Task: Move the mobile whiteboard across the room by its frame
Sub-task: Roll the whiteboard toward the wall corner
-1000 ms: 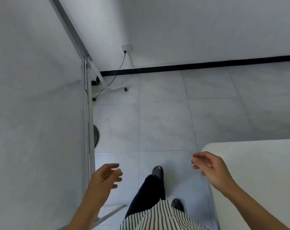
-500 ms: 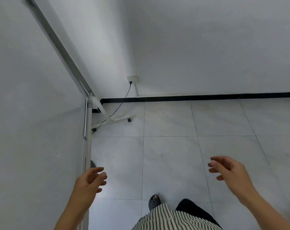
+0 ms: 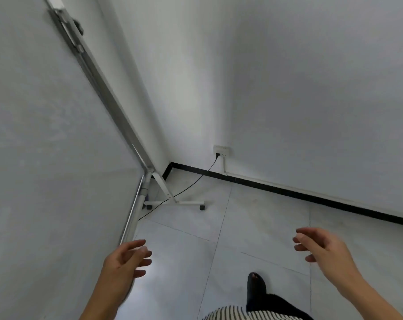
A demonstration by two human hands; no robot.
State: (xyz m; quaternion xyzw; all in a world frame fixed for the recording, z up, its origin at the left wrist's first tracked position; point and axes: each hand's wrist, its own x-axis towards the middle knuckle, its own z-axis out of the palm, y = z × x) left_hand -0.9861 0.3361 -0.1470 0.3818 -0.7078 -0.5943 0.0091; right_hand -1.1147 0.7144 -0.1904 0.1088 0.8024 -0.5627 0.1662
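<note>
The left hand point(image 3: 124, 259) has closed in beside the whiteboard point(image 3: 46, 146) frame point(image 3: 133, 215), fingers spread, gripping nothing; right hand point(image 3: 323, 250) likewise spread, so moving hasn't begun.

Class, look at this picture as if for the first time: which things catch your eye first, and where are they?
The big whiteboard fills the left side, its metal frame running down to a wheeled base near the corner. Two open, empty hands reach forward at the bottom, the left hand close to the frame, the right hand over the tiled floor.
</note>
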